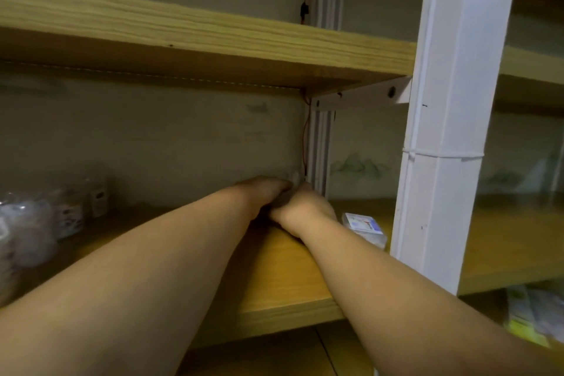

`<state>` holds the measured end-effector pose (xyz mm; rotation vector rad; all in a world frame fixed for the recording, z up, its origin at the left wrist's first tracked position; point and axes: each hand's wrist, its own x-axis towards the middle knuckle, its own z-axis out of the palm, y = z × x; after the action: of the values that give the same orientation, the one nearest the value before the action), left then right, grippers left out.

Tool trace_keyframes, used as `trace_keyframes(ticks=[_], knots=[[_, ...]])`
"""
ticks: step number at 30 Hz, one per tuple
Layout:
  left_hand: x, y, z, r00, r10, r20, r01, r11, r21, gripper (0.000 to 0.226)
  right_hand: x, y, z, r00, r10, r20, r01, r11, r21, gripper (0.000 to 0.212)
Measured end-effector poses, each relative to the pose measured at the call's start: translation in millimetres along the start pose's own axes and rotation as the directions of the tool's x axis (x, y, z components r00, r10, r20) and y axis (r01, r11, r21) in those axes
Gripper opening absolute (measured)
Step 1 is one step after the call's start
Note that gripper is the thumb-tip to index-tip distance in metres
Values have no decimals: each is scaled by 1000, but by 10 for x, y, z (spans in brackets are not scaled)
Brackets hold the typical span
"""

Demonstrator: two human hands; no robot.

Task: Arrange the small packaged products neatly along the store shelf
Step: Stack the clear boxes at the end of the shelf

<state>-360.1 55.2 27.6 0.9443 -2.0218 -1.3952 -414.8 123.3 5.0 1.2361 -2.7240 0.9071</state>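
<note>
Both my arms reach deep into the wooden shelf (pixel 283 272). My left hand (pixel 262 192) and my right hand (pixel 302 207) meet at the back right corner, close to the wall. A small pale package (pixel 294 176) peeks out just above my fingers; the hands hide most of it, and which hand grips it is unclear. A flat clear-wrapped packet with a blue and white label (pixel 363 227) lies on the shelf just right of my right wrist. Several small packaged products (pixel 73 207) stand at the far left of the same shelf.
A white metal upright (pixel 442 162) divides this bay from the bay on the right. An upper wooden shelf (pixel 213 36) hangs overhead. A red wire (pixel 305 137) runs down the back corner. Green and white packets (pixel 531 314) sit on a lower level at right.
</note>
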Motion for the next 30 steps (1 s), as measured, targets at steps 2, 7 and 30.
trace_keyframes(ticks=[2,7,30], knots=[[-6,-17,-38,999,-31,-9,31,998,-59,19,19,-7,32,1000,-2,4,2,1000,10,88],[-53,-99,-312,990,-138,41,144,955,-258,16,18,6,47,999,31,-23,-29,998,62,78],[-2349,-147,-1548,990,122,76,-72,880,-470,25,-1921,-466,-622,982,-122,-145,171,244,954,46]])
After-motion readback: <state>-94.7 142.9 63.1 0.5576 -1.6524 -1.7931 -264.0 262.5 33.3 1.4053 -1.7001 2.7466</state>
